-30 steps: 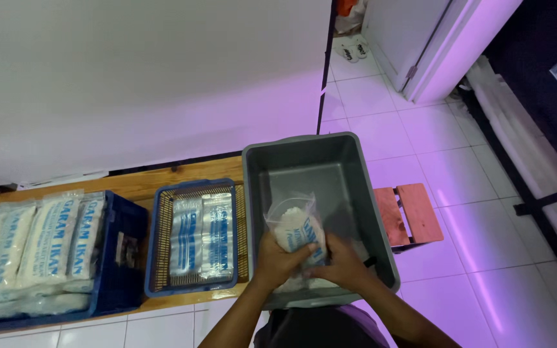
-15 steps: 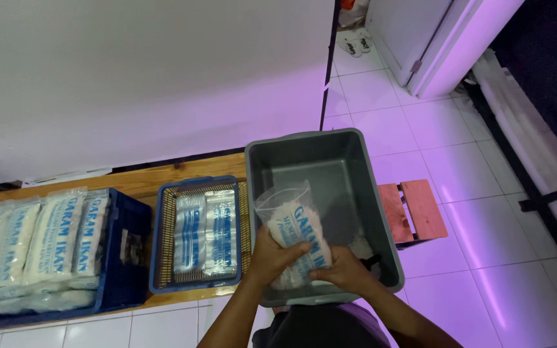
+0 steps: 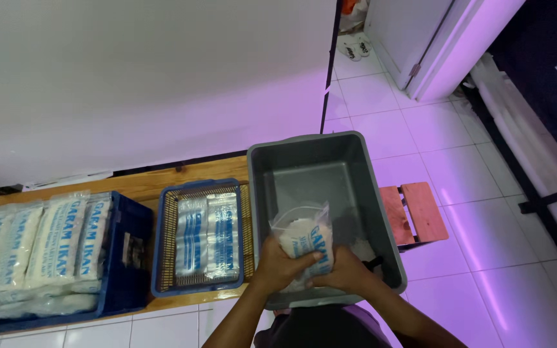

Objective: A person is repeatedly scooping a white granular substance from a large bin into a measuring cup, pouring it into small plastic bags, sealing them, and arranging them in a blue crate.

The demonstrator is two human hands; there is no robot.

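Note:
Both my hands grip a clear plastic bag of white grains (image 3: 304, 240) with blue print, held upright over the near end of a grey plastic tub (image 3: 356, 167). My left hand (image 3: 283, 266) wraps the bag's lower left side. My right hand (image 3: 345, 273) holds its lower right side. The bag's open top is crumpled and stands up. The tub's bottom shows a little white residue.
A blue-rimmed mesh basket (image 3: 162, 258) with flat printed empty bags sits left of the tub on a wooden bench (image 3: 136, 187). Further left a dark blue crate (image 3: 124, 270) holds several filled bags. A small red stool (image 3: 420, 212) stands right of the tub.
The bag has been lifted and turned upright in my hands, then lowered slightly toward the tub's near edge. My view has shifted a little.

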